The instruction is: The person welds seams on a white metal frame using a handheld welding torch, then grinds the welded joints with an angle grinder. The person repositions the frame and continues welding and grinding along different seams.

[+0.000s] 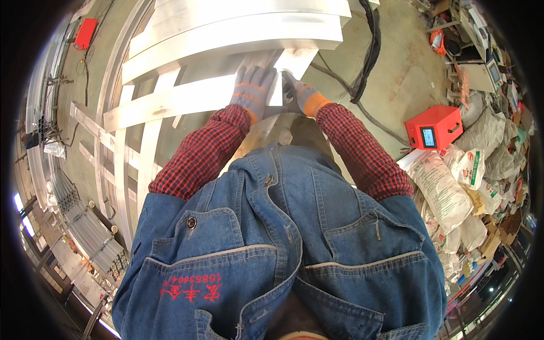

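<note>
Both hands in grey knit gloves with orange cuffs, at the end of red checked sleeves over a blue denim jacket. Left hand [253, 86] lies flat, fingers spread and extended, palm down on the near end of a pale aluminium bar [187, 97]; not curled round it, just pressing. Right hand [301, 96] sits just beside it at the bar's end, fingers partly curled against the edge; whether it really grips cannot be told, since the far side is hidden.

Bar position: directly ahead of the hands, touching both. Long axis runs left-right across the view, from the hands out to the person's left, slightly lower at the far left end. Its near end points at the right hand. Left hand lies further along the bar, right hand at its very tip.

Further out: 2 wider curved aluminium beams [238, 31] stacked beyond the bar, roughly parallel to it. Thinner slats [148, 153] cross underneath. Concrete floor [391, 73] to the right carries a black cable [371, 51], an orange box with a small screen [433, 127], white sacks [445, 190].
</note>
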`<action>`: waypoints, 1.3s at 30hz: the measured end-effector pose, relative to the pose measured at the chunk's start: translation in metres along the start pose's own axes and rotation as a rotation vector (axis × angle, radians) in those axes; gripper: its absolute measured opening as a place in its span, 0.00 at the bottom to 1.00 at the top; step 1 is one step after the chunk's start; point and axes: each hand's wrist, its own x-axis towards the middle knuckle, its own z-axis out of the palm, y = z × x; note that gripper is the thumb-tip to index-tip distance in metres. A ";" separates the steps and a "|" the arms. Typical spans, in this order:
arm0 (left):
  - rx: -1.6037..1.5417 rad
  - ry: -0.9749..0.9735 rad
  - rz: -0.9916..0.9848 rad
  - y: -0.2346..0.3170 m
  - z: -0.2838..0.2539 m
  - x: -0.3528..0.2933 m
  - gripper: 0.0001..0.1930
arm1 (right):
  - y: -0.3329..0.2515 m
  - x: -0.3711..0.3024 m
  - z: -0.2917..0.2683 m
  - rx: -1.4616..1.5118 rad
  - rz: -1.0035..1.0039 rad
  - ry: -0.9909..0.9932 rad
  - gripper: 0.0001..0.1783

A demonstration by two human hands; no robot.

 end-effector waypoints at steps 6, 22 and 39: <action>-0.128 -0.221 0.277 -0.014 0.001 -0.008 0.30 | -0.001 -0.001 0.006 0.064 -0.030 0.059 0.59; -0.108 -0.261 0.368 -0.019 0.000 0.010 0.23 | 0.011 0.008 -0.008 0.023 -0.146 0.099 0.59; -0.095 -0.162 0.324 -0.023 0.011 0.027 0.24 | 0.026 0.033 -0.017 -0.034 -0.131 0.052 0.59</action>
